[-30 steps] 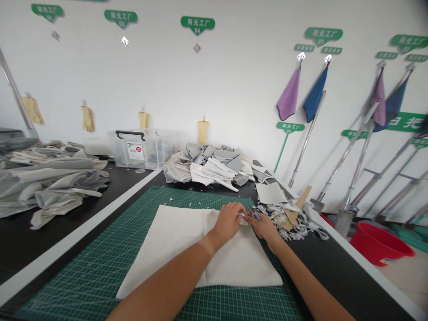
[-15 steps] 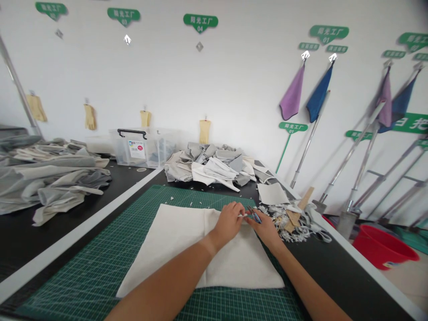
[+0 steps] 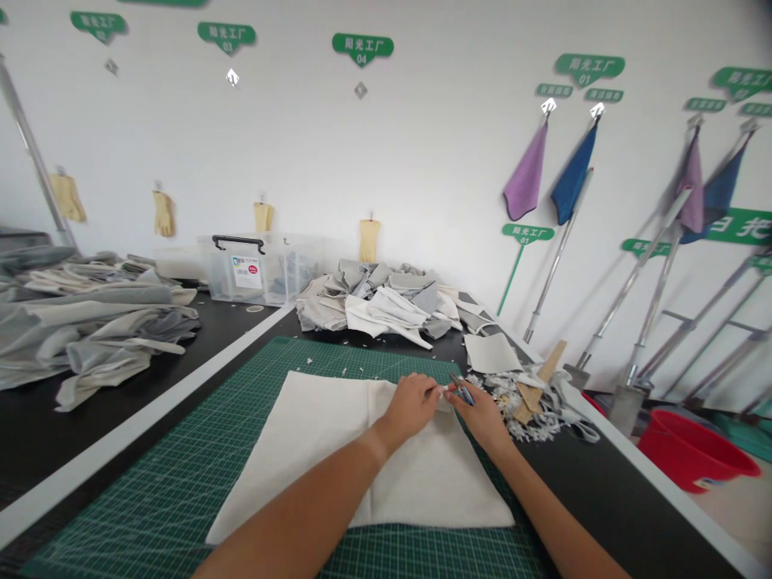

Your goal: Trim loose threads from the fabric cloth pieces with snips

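A square of thick off-white cloth [image 3: 362, 458] lies flat on a green cutting mat [image 3: 150, 482]. My left hand [image 3: 410, 406] rests on the cloth's far edge, its fingertips pinching a small fold of it. My right hand [image 3: 479, 418] holds small blue-handled scissors [image 3: 461, 389] just beside those fingertips. The blades are too small to make out, and they sit partly hidden by my fingers.
A heap of grey and off-white offcuts [image 3: 377, 301] lies beyond the mat. Folded grey cloth [image 3: 90, 322] is piled at left, next to a clear plastic box [image 3: 259, 269]. Shredded trimmings [image 3: 519, 398] lie at right, and a red bucket [image 3: 696, 449] stands on the floor.
My hands stay at the cloth's far edge with only small shifts. The scissors turn slightly, and the whole view drifts a little.
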Demonstrator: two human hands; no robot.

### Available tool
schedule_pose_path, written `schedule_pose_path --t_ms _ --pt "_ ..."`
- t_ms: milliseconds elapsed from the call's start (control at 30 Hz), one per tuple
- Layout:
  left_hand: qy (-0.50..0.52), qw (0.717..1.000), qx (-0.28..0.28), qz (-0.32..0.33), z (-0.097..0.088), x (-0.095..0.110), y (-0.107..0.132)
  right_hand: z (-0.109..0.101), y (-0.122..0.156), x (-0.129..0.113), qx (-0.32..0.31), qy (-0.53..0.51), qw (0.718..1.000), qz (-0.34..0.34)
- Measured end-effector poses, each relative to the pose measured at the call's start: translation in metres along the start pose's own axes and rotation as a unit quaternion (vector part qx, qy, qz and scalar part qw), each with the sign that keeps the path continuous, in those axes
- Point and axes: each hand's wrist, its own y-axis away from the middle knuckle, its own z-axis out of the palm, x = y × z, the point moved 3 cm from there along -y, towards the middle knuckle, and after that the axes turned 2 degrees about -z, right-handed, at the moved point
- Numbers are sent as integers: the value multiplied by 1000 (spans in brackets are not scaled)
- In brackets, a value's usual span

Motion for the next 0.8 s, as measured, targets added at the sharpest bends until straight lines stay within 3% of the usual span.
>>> schedule_pose_path --t_ms 433,800 --pt "2 999 -19 -41 0 -5 -2 -3 5 -17 -4 13 1000 -7" --pt "57 997 33 -42 -4 -4 -2 -1 4 -6 -3 23 1000 -2"
